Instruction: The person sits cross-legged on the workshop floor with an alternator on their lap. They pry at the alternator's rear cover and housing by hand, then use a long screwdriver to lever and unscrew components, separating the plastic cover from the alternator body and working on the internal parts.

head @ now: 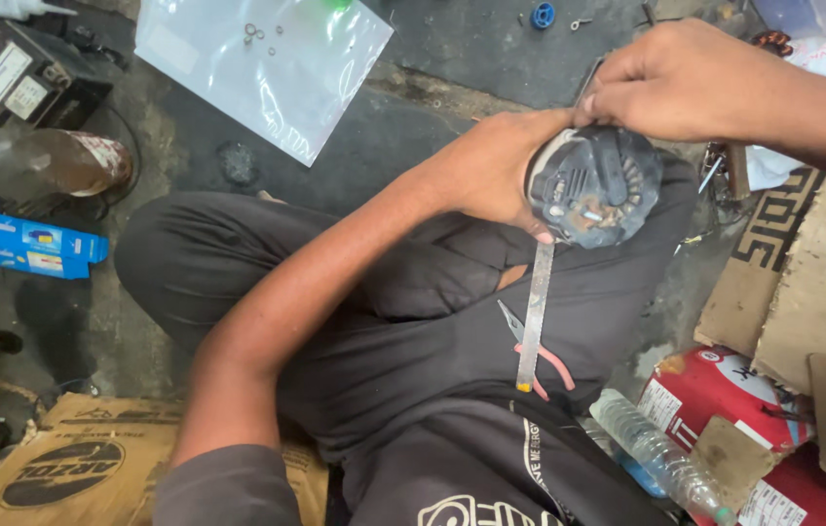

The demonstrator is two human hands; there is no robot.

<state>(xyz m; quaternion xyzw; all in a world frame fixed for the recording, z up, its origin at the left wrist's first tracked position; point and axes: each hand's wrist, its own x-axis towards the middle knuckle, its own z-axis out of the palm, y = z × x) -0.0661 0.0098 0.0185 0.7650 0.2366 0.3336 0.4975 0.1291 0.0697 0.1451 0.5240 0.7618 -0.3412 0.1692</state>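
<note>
My left hand (486, 170) grips the side of a round black motor part (596, 185) with metal windings showing, held above my lap. From the upper right, my right hand (686, 83) pinches at the top edge of that part. A thin metal saw blade (534, 317) hangs down from under the part, across my dark trousers. Pliers with pink handles (542, 356) lie on my lap beside the blade.
A clear plastic bag (262, 63) with small rings lies on the dark floor ahead. A brown bottle (53, 164) and a blue box (43, 246) sit at left. Cardboard (812, 282), red cans (715, 390) and a plastic bottle (657, 453) crowd the right.
</note>
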